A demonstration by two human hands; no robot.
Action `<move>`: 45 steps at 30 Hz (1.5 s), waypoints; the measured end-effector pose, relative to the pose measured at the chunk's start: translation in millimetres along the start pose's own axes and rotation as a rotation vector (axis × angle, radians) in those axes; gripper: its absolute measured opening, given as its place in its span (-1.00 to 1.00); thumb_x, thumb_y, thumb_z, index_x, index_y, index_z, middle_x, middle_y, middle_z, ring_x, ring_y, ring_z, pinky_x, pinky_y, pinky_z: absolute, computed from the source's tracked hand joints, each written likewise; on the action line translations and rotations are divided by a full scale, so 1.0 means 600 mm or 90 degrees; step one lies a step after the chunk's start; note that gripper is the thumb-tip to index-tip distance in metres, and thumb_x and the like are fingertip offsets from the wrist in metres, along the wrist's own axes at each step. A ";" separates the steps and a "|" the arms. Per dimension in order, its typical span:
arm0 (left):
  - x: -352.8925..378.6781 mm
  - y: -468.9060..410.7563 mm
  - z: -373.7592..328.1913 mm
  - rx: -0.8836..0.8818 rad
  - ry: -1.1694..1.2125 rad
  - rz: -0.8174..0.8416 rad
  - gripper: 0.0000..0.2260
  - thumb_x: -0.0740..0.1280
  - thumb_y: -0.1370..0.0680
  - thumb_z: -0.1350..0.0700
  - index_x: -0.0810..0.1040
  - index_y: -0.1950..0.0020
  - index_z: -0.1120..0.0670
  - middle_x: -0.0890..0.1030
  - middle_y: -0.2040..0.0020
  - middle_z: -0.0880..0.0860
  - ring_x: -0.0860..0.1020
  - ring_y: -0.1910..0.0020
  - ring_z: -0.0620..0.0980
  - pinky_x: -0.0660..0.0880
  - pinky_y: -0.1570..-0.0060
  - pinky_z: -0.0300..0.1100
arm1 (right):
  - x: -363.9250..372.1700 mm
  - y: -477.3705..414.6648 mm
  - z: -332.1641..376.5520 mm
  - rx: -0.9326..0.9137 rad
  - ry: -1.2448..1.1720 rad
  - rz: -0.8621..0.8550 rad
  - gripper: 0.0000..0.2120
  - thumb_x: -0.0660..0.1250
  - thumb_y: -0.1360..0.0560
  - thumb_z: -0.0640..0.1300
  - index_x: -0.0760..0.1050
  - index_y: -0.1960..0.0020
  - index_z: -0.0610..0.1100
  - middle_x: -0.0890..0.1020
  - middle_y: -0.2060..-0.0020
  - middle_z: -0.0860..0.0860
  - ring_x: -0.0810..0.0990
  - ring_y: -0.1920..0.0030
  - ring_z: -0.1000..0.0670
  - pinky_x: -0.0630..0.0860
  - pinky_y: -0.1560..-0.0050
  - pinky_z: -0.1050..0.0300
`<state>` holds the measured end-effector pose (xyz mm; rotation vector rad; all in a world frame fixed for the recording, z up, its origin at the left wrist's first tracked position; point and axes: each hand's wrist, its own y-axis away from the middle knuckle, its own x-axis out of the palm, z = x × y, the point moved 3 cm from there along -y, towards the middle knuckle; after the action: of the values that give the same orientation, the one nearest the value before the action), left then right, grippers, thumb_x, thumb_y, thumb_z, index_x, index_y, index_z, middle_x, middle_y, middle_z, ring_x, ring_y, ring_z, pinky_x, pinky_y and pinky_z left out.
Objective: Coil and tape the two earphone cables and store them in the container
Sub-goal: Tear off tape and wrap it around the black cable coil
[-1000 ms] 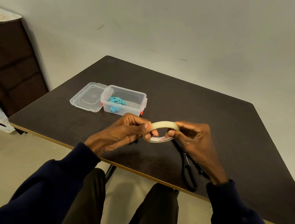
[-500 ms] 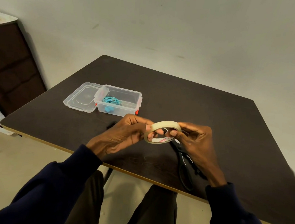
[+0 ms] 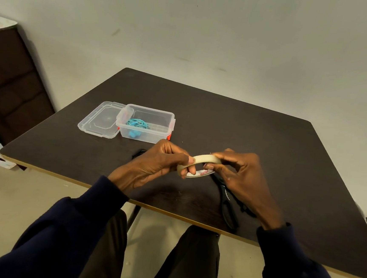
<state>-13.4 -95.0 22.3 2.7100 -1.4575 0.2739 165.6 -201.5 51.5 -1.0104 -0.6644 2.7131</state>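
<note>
Two hands, one tape roll, above the table.
The left hand and right hand each keep a closed grip on the cream tape roll. At 10 o'clock from it stands the open container (lid beside it at 9 o'clock), with a coiled blue earphone cable inside. Black scissors lie at 5 o'clock, and a black cable at 9.

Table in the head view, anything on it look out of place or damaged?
Nothing stands out. The clear plastic container sits upright, its lid flat beside it, the coiled blue earphone cable inside. The left hand and right hand hold the beige tape roll. The black scissors lie near the dark table's front edge.
</note>
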 end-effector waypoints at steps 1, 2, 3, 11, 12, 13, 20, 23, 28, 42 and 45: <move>-0.001 0.001 0.000 -0.002 -0.009 -0.004 -0.83 0.37 -0.50 0.19 0.70 0.15 0.28 0.68 0.22 0.19 0.61 0.32 -0.02 0.57 0.17 -0.25 | 0.000 -0.001 0.001 -0.005 0.011 -0.004 -0.76 0.50 -0.47 -0.15 0.70 -0.12 -0.18 0.71 0.16 0.04 0.65 0.12 0.07 0.54 0.10 0.27; -0.002 0.001 -0.002 -0.003 -0.020 -0.006 -0.83 0.37 -0.51 0.19 0.70 0.14 0.26 0.69 0.22 0.19 0.60 0.32 -0.02 0.57 0.17 -0.25 | 0.000 -0.003 0.005 -0.011 0.024 -0.005 -0.75 0.51 -0.46 -0.14 0.70 -0.12 -0.18 0.71 0.16 0.04 0.66 0.13 0.06 0.57 0.11 0.19; -0.002 0.003 -0.003 -0.001 -0.039 -0.008 -0.84 0.39 -0.52 0.18 0.71 0.15 0.25 0.69 0.23 0.17 0.60 0.32 -0.03 0.56 0.18 -0.27 | 0.001 -0.004 0.009 -0.021 0.041 -0.001 -0.76 0.52 -0.46 -0.16 0.70 -0.12 -0.17 0.71 0.16 0.04 0.66 0.14 0.05 0.58 0.12 0.11; 0.011 0.010 -0.015 0.026 -0.159 -0.050 -0.81 0.41 -0.45 0.04 0.70 0.18 0.16 0.70 0.30 0.05 0.56 0.38 -0.15 0.52 0.26 -0.34 | 0.024 -0.014 0.039 -0.116 0.180 0.083 -0.65 0.49 -0.48 -0.28 0.64 -0.23 -0.03 0.61 0.15 0.28 0.55 0.21 0.11 0.48 0.25 0.29; 0.012 0.011 -0.017 0.032 -0.159 -0.053 -0.79 0.42 -0.44 0.03 0.70 0.18 0.17 0.69 0.30 0.05 0.56 0.38 -0.14 0.52 0.27 -0.33 | 0.027 -0.014 0.041 -0.130 0.197 0.086 -0.64 0.49 -0.48 -0.26 0.63 -0.24 -0.03 0.65 0.13 0.20 0.55 0.22 0.12 0.48 0.24 0.31; 0.012 0.011 -0.018 0.035 -0.156 -0.053 -0.78 0.42 -0.44 0.02 0.71 0.18 0.18 0.69 0.30 0.08 0.55 0.37 -0.11 0.52 0.26 -0.32 | 0.028 -0.015 0.042 -0.136 0.208 0.083 -0.61 0.50 -0.47 -0.24 0.61 -0.27 -0.05 0.68 0.09 0.13 0.57 0.20 0.12 0.50 0.21 0.32; 0.002 0.018 -0.016 0.008 -0.032 0.008 -0.78 0.37 -0.51 0.12 0.70 0.04 0.27 0.70 0.10 0.22 0.56 0.10 0.11 0.55 0.07 -0.24 | 0.017 -0.006 0.031 0.000 0.002 0.029 -0.56 0.55 -0.43 -0.19 0.54 -0.27 -0.17 0.74 0.07 0.00 0.72 0.01 0.11 0.62 -0.09 0.20; -0.004 0.023 -0.017 0.000 -0.003 0.038 -0.82 0.34 -0.52 0.14 0.74 0.06 0.12 0.70 0.10 0.12 0.54 0.09 0.07 0.55 0.03 -0.21 | 0.010 0.005 0.018 0.071 -0.168 -0.013 -0.72 0.53 -0.41 -0.25 0.59 -0.08 -0.29 0.73 0.10 -0.13 0.74 0.08 -0.11 0.68 0.02 0.01; -0.003 0.020 -0.006 0.008 0.024 -0.001 -0.83 0.34 -0.49 0.17 0.74 0.12 0.14 0.71 0.16 0.12 0.60 0.23 -0.06 0.58 0.18 -0.29 | 0.016 0.011 0.021 0.060 -0.150 -0.034 -0.78 0.53 -0.38 -0.21 0.64 0.00 -0.25 0.73 0.10 -0.07 0.74 0.10 -0.03 0.67 0.07 0.17; -0.002 0.004 -0.007 0.035 -0.132 -0.062 -0.65 0.43 -0.39 0.07 0.64 0.10 0.39 0.68 0.32 0.08 0.59 0.35 -0.11 0.52 0.25 -0.37 | 0.011 -0.001 0.036 -0.051 0.041 0.024 -0.82 0.56 -0.41 -0.23 0.68 0.00 -0.21 0.70 0.10 0.06 0.67 0.06 0.15 0.58 -0.01 0.33; 0.003 0.007 -0.009 0.044 -0.166 -0.055 -0.72 0.44 -0.40 0.06 0.68 0.17 0.30 0.68 0.28 0.16 0.58 0.30 0.01 0.53 0.25 -0.33 | 0.015 -0.002 0.043 -0.058 0.056 0.040 -0.82 0.56 -0.41 -0.21 0.68 0.00 -0.19 0.71 0.11 0.05 0.68 0.08 0.12 0.61 0.04 0.26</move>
<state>-16.7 -98.3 27.7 2.9472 -1.4042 -0.0358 142.2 -206.4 64.4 -1.1830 -0.7578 2.6951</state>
